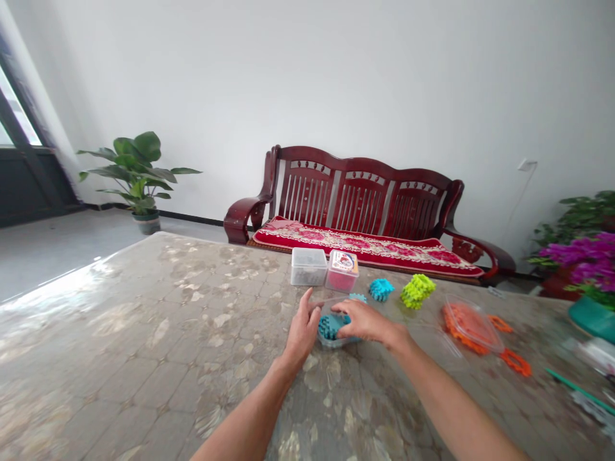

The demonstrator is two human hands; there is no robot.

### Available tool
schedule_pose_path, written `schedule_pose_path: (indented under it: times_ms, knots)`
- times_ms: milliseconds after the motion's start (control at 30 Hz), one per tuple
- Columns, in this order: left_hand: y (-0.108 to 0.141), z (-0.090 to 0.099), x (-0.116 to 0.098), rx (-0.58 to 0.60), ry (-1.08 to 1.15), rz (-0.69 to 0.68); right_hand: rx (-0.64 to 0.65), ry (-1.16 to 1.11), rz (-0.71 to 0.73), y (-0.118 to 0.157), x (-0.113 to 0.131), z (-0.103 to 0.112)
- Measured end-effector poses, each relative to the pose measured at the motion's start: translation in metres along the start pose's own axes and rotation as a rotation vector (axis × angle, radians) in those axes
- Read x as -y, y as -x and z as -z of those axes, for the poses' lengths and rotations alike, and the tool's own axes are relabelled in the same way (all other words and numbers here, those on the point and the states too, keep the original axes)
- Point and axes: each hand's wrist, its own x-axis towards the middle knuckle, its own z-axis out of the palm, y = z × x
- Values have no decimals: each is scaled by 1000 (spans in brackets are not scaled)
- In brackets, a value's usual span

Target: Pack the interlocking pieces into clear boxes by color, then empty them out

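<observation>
Head view: clear tub (335,342) on patterned tablecloth (192,326); bench (361,197), wall (375,77) beyond.

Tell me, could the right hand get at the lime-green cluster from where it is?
Probably yes. The lime-green cluster sits just beyond the right hand, to its right, and nothing seems to block the way; the hand would only need to leave the clear tub.

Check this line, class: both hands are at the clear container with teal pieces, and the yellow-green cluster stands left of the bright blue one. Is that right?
No, one side is wrong: the head view shows the yellow-green cluster standing right of the bright blue cluster. The left hand and right hand are indeed at the clear container with teal pieces.
</observation>
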Motion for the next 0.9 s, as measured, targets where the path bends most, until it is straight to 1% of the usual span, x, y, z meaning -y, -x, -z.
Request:
schedule_pose_path:
  times_ms: [100, 200, 333, 500, 600, 667, 733, 767, 800, 900]
  knots:
    - [0, 1, -1, 0, 6, 4, 27, 41, 29, -6, 4, -2]
    - [0, 1, 1, 1, 11, -8, 0, 41, 58, -8, 5, 3]
    - [-1, 0, 4, 0, 14, -10, -39, 28, 42, -2, -6, 16]
    - [0, 0, 1, 11, 22, 2, 1, 51, -10, 12, -21, 29]
    - [1, 0, 0, 13, 12, 9, -14, 21, 28, 17, -18, 28]
    - [1, 0, 0, 7, 9, 1, 15, -17, 77, 19, -13, 24]
    - [0, 0, 2, -7, 15, -4, 33, -75, 84, 18, -11, 21]
    - [0, 0, 3, -15, 23, -1, 6, -109, 64, 17, -13, 21]
    - [-1, 1, 4, -26, 33, 7, -50, -146, 28, 16, -16, 22]
    - [-5, 8, 4, -63, 73, 40, -302, -240, -142, 13, -38, 28]
